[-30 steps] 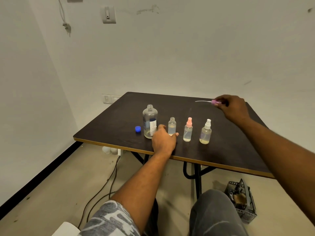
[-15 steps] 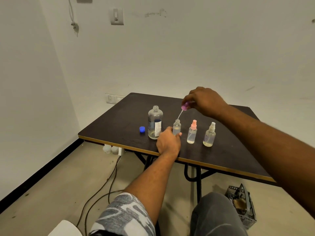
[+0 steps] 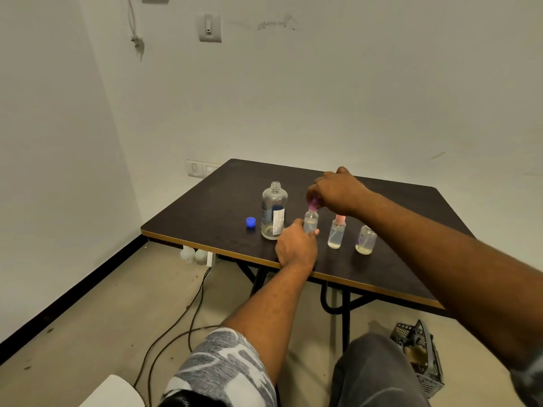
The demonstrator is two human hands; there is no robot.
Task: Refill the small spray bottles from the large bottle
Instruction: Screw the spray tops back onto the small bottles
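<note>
On the dark table stands the large clear bottle, uncapped, with a little liquid at its bottom. Its blue cap lies to its left. My left hand grips the base of a small clear spray bottle. My right hand holds a purple spray top right on that bottle's neck. Two more small bottles stand to the right: one with a pink top, and one whose top is hidden behind my right forearm.
The table's front edge runs close to the bottles. Cables lie on the floor under the table's left side. A dark plastic crate sits on the floor at the right. White jars stand below the table corner.
My right hand has carried the purple spray top from the far right of the table down onto the neck of the small bottle. My left hand has stayed on that bottle.
</note>
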